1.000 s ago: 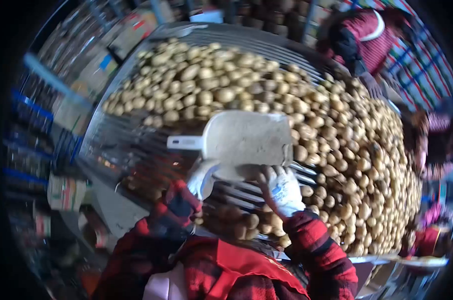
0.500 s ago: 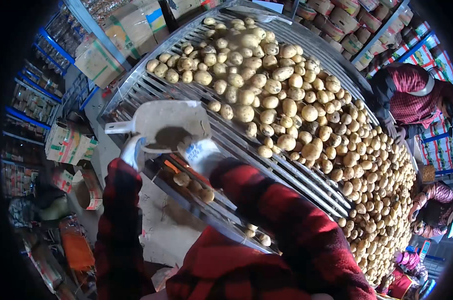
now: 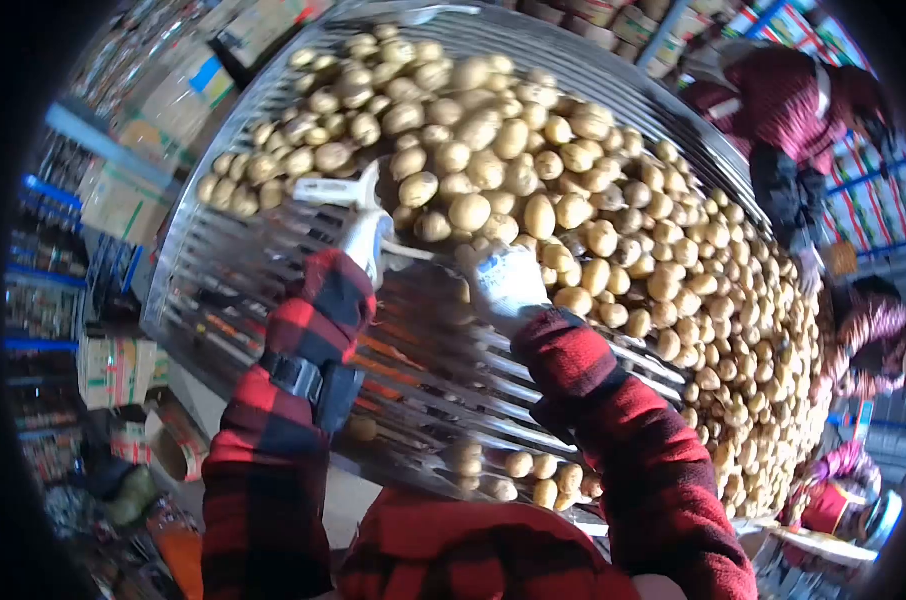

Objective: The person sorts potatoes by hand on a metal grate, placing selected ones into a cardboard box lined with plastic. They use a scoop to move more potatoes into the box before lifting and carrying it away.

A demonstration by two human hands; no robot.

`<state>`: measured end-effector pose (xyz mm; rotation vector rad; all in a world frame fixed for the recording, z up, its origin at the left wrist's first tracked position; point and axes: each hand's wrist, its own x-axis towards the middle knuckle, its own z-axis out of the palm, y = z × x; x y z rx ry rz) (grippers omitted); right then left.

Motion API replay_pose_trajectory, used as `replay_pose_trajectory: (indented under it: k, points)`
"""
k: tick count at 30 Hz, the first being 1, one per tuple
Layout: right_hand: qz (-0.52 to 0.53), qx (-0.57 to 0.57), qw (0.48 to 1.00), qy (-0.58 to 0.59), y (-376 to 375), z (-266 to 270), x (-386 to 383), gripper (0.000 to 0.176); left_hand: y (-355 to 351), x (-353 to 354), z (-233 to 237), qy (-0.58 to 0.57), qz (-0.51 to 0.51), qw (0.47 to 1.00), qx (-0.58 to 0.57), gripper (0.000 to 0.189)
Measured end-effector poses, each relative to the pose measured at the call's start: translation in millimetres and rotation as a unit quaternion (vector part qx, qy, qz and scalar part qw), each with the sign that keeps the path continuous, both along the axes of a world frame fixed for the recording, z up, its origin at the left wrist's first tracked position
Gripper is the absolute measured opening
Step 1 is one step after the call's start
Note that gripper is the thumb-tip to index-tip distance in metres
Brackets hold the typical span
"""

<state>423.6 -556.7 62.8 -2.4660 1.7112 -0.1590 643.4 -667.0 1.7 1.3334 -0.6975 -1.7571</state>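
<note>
A pale scoop (image 3: 323,191) is tipped among the potatoes (image 3: 470,212), its handle pointing left and its bowl seen mostly edge-on. My left hand (image 3: 366,243), in a white glove, is closed on the scoop's near side beside the handle. At the other end of the scoop's edge is my right hand (image 3: 508,278), also gloved, with its fingers curled at the rim and partly hidden by blur. Potatoes lie just beyond both hands on a slatted metal table (image 3: 223,262). Whether any lie inside the scoop is hidden.
Loose potatoes (image 3: 545,467) lie along the near edge of the slats. Co-workers (image 3: 788,105) stand at the right side, one with a gloved hand (image 3: 809,270) by the pile. Cardboard boxes (image 3: 115,372) and blue-framed shelves (image 3: 48,270) are on the left.
The scoop has moved away from me and tipped from nearly flat onto its edge against the potatoes. Both hands have moved with it, and the camera view has shifted.
</note>
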Motion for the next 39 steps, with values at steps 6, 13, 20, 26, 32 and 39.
replay_pose_trajectory:
  k: [6,13,20,26,32,39]
  points:
    - [-0.156,-0.066,0.985,0.030,83,-36,-130,0.015,62,-161,9,0.060,-0.091,0.994,-0.014,0.029]
    - [-0.323,-0.082,0.935,0.119,199,0,-264,0.023,113,-364,2,0.065,-0.256,0.964,-0.023,0.024]
    - [-0.407,-0.187,0.894,0.012,248,22,-337,0.008,146,-478,119,-0.095,-0.458,0.872,-0.146,0.048]
    - [-0.456,-0.338,0.821,-0.062,262,48,-392,0.019,200,-556,190,0.134,-0.412,0.834,-0.343,0.072]
    - [-0.495,-0.375,0.720,-0.310,265,51,-422,0.016,231,-576,216,-0.052,-0.435,0.755,-0.487,0.118]
    - [-0.386,-0.418,0.821,-0.049,220,83,-332,0.027,195,-462,234,-0.272,-0.440,0.779,-0.355,0.042]
